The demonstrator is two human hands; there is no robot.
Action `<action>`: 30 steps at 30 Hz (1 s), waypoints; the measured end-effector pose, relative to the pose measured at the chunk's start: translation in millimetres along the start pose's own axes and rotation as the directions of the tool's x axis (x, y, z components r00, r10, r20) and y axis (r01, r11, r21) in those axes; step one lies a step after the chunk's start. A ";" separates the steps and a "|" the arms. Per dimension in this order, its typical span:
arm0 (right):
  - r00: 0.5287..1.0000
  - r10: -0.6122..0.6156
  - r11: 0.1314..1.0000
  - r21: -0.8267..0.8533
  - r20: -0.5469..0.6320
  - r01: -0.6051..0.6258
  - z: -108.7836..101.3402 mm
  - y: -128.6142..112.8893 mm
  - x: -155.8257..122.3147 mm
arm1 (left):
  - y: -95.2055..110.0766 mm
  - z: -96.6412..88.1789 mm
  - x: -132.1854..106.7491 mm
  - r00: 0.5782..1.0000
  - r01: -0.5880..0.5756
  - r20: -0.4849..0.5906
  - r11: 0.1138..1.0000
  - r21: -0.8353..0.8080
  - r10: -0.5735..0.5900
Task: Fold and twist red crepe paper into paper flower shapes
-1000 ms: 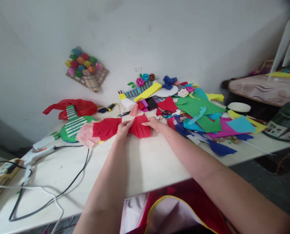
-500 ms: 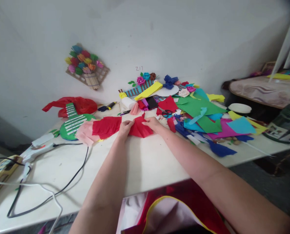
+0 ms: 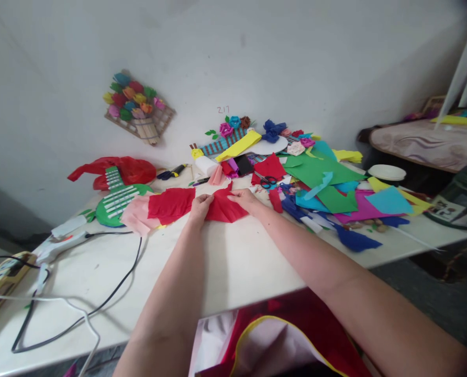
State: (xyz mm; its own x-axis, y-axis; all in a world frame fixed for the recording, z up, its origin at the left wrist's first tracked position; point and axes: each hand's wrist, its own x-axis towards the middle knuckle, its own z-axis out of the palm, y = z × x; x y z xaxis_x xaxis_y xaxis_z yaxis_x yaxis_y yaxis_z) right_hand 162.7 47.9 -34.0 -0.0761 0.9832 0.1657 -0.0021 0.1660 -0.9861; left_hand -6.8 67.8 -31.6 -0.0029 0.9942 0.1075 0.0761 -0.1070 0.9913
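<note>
Between my hands is a piece of red crepe paper [image 3: 226,208], spread just over the white table [image 3: 233,267]. My left hand [image 3: 201,208] pinches its left edge, fingers closed. The upper right part of the paper is gripped by my right hand [image 3: 244,200], thumb and fingers together. Another red crepe sheet [image 3: 173,205] lies just left of my left hand, partly over a pale pink sheet [image 3: 138,213]. Scissors [image 3: 268,182] with dark handles rest beyond my right hand, near more red scraps [image 3: 270,166].
Green sheets [image 3: 327,170] and other coloured paper pile up on the right. A green guitar-shaped piece [image 3: 119,203] and a red plastic bag [image 3: 133,170] sit on the left. A glue gun [image 3: 63,245] and its black cable [image 3: 118,298] lie at front left. A glass jar [image 3: 459,201] stands far right.
The red paper between my hands is spread slightly wider toward its lower right. Both hands keep their hold and have hardly moved.
</note>
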 end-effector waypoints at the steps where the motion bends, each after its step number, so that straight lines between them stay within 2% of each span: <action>1: 1.000 -0.006 1.000 0.030 -0.001 0.006 0.8 -0.3 -0.4 | 0.0 -0.3 0.4 1.000 0.006 0.007 1.000 -0.011 -0.006; 5: 1.000 0.003 0.992 0.130 -0.015 -0.001 2.2 -3.6 -2.9 | -1.1 -1.1 1.8 0.999 0.016 0.032 0.997 -0.078 -0.014; 8: 1.000 -0.027 0.992 0.127 0.010 0.025 1.5 -6.6 -5.2 | -1.3 -1.4 1.8 0.999 0.024 0.037 0.992 -0.126 -0.020; 13: 0.995 -0.101 0.993 0.065 0.029 0.099 0.7 -9.8 -7.2 | 0.5 -1.2 -0.2 0.999 0.035 0.035 0.982 -0.185 -0.029; 25: 0.980 -0.178 0.971 -0.145 0.089 0.190 -0.8 -8.5 -3.4 | 16.8 4.2 -14.3 0.997 0.083 0.025 0.939 -0.333 -0.079; 30: 0.976 -0.194 0.954 -0.214 0.099 0.211 -0.8 -7.8 -2.7 | 15.7 4.3 -13.5 0.995 0.098 0.031 0.934 -0.343 -0.093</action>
State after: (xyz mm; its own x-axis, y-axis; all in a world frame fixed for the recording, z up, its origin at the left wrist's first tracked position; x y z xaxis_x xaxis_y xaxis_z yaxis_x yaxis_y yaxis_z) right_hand 163.7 44.0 -26.8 -0.1728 0.9200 0.3517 0.1953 0.3820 -0.9033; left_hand -1.3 52.7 -17.9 0.0209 0.9997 0.0121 -0.2717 -0.0060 0.9624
